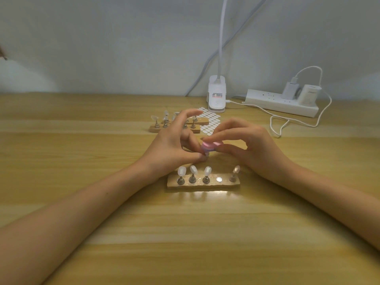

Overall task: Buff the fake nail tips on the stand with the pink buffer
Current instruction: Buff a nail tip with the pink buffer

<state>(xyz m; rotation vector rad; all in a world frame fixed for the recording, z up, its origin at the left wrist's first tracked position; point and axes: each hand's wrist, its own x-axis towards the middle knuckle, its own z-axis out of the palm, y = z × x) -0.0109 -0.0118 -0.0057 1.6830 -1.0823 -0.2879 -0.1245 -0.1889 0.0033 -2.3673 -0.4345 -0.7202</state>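
Over table, right hand pinches buffer, left hand nail tip.

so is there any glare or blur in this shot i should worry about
Head view: a glare patch lies on the table just in front of the near stand; the pink buffer in the right hand and the small piece the left hand pinches under it are smeared; the far stands look soft; elsewhere the light is even.

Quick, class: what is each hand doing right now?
Left hand: pinches a nail tip, mostly hidden.
Right hand: grips the pink buffer.
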